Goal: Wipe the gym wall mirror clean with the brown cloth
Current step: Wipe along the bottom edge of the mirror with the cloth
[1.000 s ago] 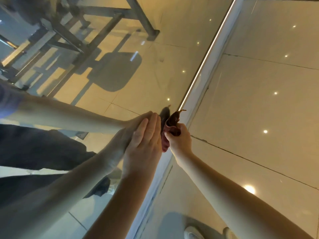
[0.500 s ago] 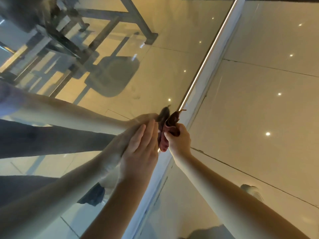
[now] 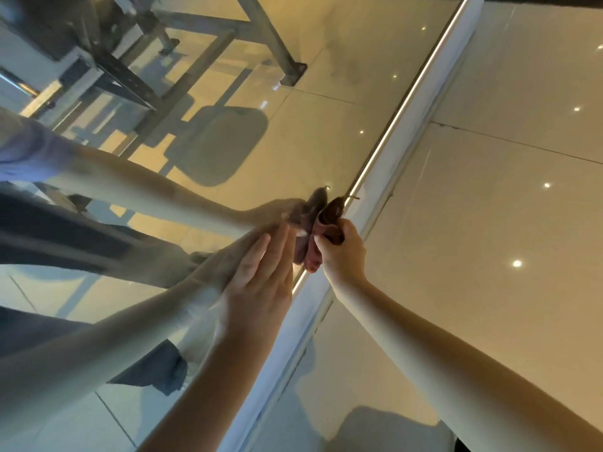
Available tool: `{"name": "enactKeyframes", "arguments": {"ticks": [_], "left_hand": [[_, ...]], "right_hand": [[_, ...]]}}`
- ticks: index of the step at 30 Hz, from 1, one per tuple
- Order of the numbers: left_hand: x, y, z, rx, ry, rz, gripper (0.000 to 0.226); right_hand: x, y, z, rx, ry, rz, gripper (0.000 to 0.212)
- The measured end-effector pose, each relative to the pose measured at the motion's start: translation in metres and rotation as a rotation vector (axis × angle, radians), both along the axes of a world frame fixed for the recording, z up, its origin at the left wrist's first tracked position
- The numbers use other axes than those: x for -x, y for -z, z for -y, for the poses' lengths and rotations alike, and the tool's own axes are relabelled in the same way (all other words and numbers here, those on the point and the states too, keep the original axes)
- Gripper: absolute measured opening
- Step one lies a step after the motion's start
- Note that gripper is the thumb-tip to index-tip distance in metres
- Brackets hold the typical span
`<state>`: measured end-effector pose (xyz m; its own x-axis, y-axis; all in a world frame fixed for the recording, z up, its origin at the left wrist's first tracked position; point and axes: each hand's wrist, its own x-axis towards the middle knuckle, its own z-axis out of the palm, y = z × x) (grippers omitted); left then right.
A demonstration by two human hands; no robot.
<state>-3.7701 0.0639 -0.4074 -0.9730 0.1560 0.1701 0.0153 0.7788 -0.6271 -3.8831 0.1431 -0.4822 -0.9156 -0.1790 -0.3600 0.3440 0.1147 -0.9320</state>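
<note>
Head view: little change from a second ago. Your right hand (image 3: 342,252) still grips the bunched brown cloth (image 3: 331,216), fingers curled round it, at the mirror (image 3: 310,125) edge beside the white frame (image 3: 408,125). Left hand (image 3: 261,288) lies flat on the glass, fingers straight and close together. Likely still working this edge spot. No containers in view.

1 head-worn wide-angle view, very near the wall mirror (image 3: 326,132), facing forward and steeply down along the glass on the left, white frame strip (image 3: 424,102) running diagonally near to far, tiled floor (image 3: 489,223) on the right
</note>
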Motion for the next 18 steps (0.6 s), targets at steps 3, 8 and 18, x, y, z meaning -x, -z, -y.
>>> {"name": "enactKeyframes", "arguments": {"ticks": [3, 8, 18], "left_hand": [[0.018, -0.005, -0.002, -0.007, 0.002, -0.006, 0.062], [0.041, -0.008, -0.005, 0.01, 0.001, -0.018, 0.062], [0.078, -0.01, -0.008, 0.053, 0.007, -0.087, 0.055]], "right_hand": [[0.039, -0.011, -0.006, 0.001, 0.013, -0.084, 0.023], [0.073, -0.001, -0.005, -0.06, 0.011, -0.005, 0.023], [0.093, -0.02, -0.012, 0.034, -0.054, 0.136, 0.018]]}}
